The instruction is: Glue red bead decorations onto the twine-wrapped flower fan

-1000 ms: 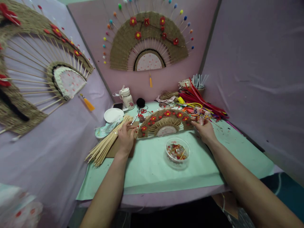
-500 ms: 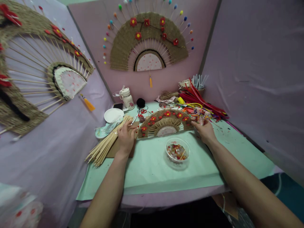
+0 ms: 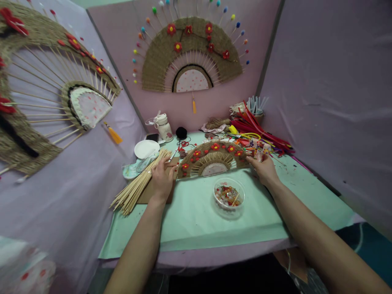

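A woven fan (image 3: 225,154) trimmed with red felt flowers stands on the green table cover, its straight edge toward me. My left hand (image 3: 162,176) grips its left end between thumb and fingers. At the other end, my right hand (image 3: 263,166) pinches the fan's right corner. In front of the fan sits a clear round tub (image 3: 229,195) holding small red, orange and clear beads. Under and beside my left hand lie a bundle of thin bamboo sticks (image 3: 134,190) and a piece of brown cardboard (image 3: 153,194).
A white plate (image 3: 147,149), a white bottle (image 3: 164,127) and a black yarn ball (image 3: 181,132) stand at the back left. Red pipe cleaners (image 3: 260,128) and other craft supplies crowd the back right. Larger fans hang on the back wall (image 3: 153,61) and left wall (image 3: 33,30).
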Available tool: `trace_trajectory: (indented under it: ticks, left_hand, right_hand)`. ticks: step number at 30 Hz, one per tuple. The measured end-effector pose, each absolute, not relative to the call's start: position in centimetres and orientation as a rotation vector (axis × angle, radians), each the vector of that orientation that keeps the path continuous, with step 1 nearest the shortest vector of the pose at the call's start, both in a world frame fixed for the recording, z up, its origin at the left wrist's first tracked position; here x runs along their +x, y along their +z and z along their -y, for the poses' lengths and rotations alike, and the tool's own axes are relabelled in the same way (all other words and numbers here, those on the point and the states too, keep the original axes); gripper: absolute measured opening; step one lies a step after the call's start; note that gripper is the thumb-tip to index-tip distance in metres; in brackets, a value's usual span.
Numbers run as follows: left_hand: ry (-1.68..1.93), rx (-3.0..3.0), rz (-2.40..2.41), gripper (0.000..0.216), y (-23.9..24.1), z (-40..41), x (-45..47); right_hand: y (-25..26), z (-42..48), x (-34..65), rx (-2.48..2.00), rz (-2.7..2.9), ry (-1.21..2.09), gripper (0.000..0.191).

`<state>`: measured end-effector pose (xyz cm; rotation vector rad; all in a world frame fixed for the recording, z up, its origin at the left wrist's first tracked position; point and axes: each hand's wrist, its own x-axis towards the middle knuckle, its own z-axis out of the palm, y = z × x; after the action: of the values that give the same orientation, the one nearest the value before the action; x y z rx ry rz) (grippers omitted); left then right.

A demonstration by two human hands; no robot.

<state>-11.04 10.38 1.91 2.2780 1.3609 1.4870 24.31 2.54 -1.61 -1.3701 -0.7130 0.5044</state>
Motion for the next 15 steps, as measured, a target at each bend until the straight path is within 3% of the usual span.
trace_trajectory:
  ticks: [15]
  left_hand:
    - [1.468, 2.299, -1.417, 0.024, 2.21, -10.41, -11.39]
  right_hand:
    - [-1.6, -2.5, 24.26, -1.373, 0.71, 0.499, 0.035]
